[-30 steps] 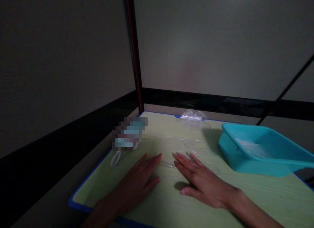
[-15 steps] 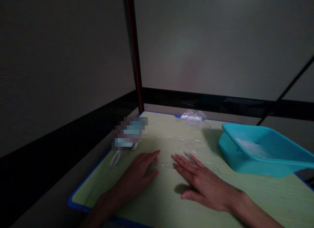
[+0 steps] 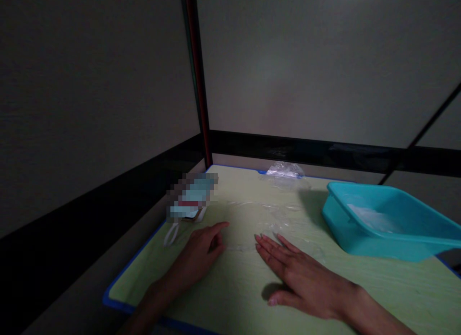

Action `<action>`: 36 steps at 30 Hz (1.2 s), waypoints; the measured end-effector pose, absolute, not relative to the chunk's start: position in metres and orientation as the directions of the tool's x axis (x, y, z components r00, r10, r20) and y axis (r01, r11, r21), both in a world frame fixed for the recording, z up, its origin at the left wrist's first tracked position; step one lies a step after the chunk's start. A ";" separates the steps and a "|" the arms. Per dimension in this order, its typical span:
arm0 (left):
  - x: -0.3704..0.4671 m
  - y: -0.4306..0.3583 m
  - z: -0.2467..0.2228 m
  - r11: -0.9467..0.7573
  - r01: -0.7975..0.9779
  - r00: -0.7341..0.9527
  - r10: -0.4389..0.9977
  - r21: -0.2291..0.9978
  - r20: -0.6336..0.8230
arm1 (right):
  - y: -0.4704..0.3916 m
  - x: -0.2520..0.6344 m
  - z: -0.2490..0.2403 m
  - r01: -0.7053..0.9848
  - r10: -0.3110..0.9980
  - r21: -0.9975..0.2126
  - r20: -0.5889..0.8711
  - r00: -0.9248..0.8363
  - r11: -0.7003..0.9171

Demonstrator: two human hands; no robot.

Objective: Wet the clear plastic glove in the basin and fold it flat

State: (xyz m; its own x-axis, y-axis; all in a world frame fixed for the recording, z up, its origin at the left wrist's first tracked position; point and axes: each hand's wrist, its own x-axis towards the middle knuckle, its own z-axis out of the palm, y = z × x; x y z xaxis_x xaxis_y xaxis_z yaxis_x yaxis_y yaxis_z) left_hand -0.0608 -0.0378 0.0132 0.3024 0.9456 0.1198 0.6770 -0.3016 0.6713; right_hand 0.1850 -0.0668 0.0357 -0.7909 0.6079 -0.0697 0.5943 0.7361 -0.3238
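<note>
A thin clear plastic bag [image 3: 248,224] lies flat on the pale green table [image 3: 237,296], its outline faint. Over its near right part, my right hand [image 3: 300,280] rests with fingers stretched out and thumb apart. My left hand [image 3: 201,251] is at the left edge of the plastic, thumb and forefinger apart and the other fingers curled under; nothing shows between them. Farther back, a crumpled piece of clear plastic [image 3: 285,170] sits at the table's far edge.
A turquoise basin [image 3: 382,244] with whitish plastic [image 3: 374,219] inside stands at the right. At the left edge lies a phone-like object [image 3: 194,196], its screen blurred, with a white strap [image 3: 172,234]. Walls rise behind and at the left.
My left hand has drawn slightly left and its fingers have curled more. My right hand has shifted a little toward me. The near edge of the plastic lies a bit closer.
</note>
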 end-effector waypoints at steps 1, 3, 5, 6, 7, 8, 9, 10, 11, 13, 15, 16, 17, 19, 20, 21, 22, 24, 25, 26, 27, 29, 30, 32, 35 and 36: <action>-0.062 -0.037 0.013 -0.298 0.683 0.299 0.947 0.667 0.117 | -0.067 0.185 0.035 0.592 0.606 -0.321 -0.066 -0.793 0.739; -0.067 -0.036 0.013 -0.290 0.693 0.298 0.949 0.661 0.104 | -0.067 0.185 0.036 0.586 0.599 -0.313 -0.064 -0.798 0.748; -0.071 -0.036 0.013 -0.283 0.706 0.303 0.949 0.650 0.084 | -0.067 0.186 0.038 0.583 0.596 -0.301 -0.059 -0.801 0.755; -0.072 -0.037 0.013 -0.284 0.715 0.305 0.949 0.638 0.080 | -0.067 0.186 0.039 0.585 0.598 -0.292 -0.053 -0.800 0.757; -0.073 -0.038 0.014 -0.290 0.729 0.305 0.949 0.620 0.085 | -0.066 0.186 0.041 0.591 0.605 -0.282 -0.043 -0.795 0.756; -0.072 -0.041 0.014 -0.302 0.745 0.300 0.948 0.595 0.105 | -0.066 0.186 0.042 0.600 0.617 -0.271 -0.028 -0.787 0.753; -0.070 -0.045 0.015 -0.323 0.763 0.298 0.944 0.560 0.139 | -0.065 0.186 0.042 0.609 0.629 -0.262 -0.010 -0.777 0.748; -0.065 -0.050 0.015 -0.350 0.781 0.300 0.937 0.517 0.181 | -0.064 0.186 0.042 0.621 0.644 -0.254 0.009 -0.765 0.742; -0.059 -0.055 0.015 -0.392 0.792 0.320 0.919 0.468 0.229 | -0.064 0.186 0.041 0.633 0.658 -0.248 0.027 -0.752 0.733; -0.043 -0.066 0.014 -0.511 0.784 0.442 0.858 0.353 0.260 | -0.063 0.186 0.037 0.651 0.681 -0.246 0.053 -0.731 0.718; -0.025 -0.074 0.012 -0.621 0.742 0.574 0.783 0.252 0.239 | -0.064 0.185 0.031 0.655 0.688 -0.252 0.063 -0.723 0.712; -0.017 -0.077 0.011 -0.650 0.729 0.605 0.758 0.214 0.243 | -0.065 0.185 0.029 0.654 0.688 -0.255 0.063 -0.723 0.712; -0.010 -0.079 0.009 -0.667 0.721 0.626 0.743 0.190 0.236 | -0.066 0.185 0.026 0.652 0.686 -0.259 0.062 -0.725 0.712; -0.003 -0.080 0.005 -0.672 0.723 0.638 0.739 0.161 0.219 | -0.068 0.185 0.022 0.650 0.683 -0.264 0.049 -0.729 0.713; -0.002 -0.079 0.004 -0.667 0.729 0.636 0.744 0.154 0.205 | -0.068 0.185 0.021 0.649 0.682 -0.266 0.041 -0.731 0.712; -0.002 -0.079 0.002 -0.660 0.737 0.634 0.750 0.148 0.191 | -0.069 0.186 0.019 0.649 0.680 -0.268 0.034 -0.732 0.712; -0.004 -0.079 0.001 -0.653 0.744 0.630 0.756 0.141 0.179 | -0.069 0.186 0.018 0.648 0.679 -0.270 0.030 -0.734 0.712; -0.011 -0.078 0.000 -0.647 0.753 0.627 0.761 0.124 0.164 | -0.069 0.187 0.017 0.650 0.681 -0.270 0.029 -0.732 0.710; -0.016 -0.077 -0.001 -0.646 0.755 0.628 0.762 0.115 0.159 | -0.069 0.187 0.016 0.653 0.684 -0.268 0.030 -0.729 0.708; -0.021 -0.077 -0.001 -0.646 0.756 0.628 0.762 0.107 0.158 | -0.069 0.187 0.016 0.656 0.686 -0.265 0.029 -0.727 0.707; -0.026 -0.077 -0.001 -0.646 0.757 0.629 0.761 0.099 0.157 | -0.069 0.187 0.016 0.659 0.687 -0.262 0.025 -0.726 0.705; -0.037 -0.077 -0.001 -0.637 0.765 0.621 0.768 0.090 0.156 | -0.069 0.187 0.017 0.663 0.689 -0.259 0.010 -0.725 0.702; -0.042 -0.076 -0.002 -0.628 0.773 0.612 0.775 0.086 0.157 | -0.069 0.186 0.017 0.665 0.689 -0.258 0.002 -0.725 0.700; -0.053 -0.075 -0.002 -0.613 0.786 0.596 0.786 0.078 0.163 | -0.069 0.186 0.018 0.666 0.691 -0.262 0.001 -0.723 0.698; -0.066 -0.073 -0.002 -0.602 0.795 0.585 0.794 0.073 0.165 | -0.069 0.187 0.018 0.658 0.689 -0.274 0.022 -0.725 0.701; -0.069 -0.073 -0.002 -0.599 0.797 0.583 0.795 0.072 0.166 | -0.069 0.187 0.018 0.656 0.688 -0.276 0.027 -0.725 0.702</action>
State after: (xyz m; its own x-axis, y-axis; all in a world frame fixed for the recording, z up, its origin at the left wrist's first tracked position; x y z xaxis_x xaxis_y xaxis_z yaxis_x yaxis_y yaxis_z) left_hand -0.0690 -0.0728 -0.0021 0.5830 0.7954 0.1656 0.7972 -0.5993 0.0724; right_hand 0.1870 -0.0689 0.0176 -0.7248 0.6884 0.0274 0.6564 0.7020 -0.2763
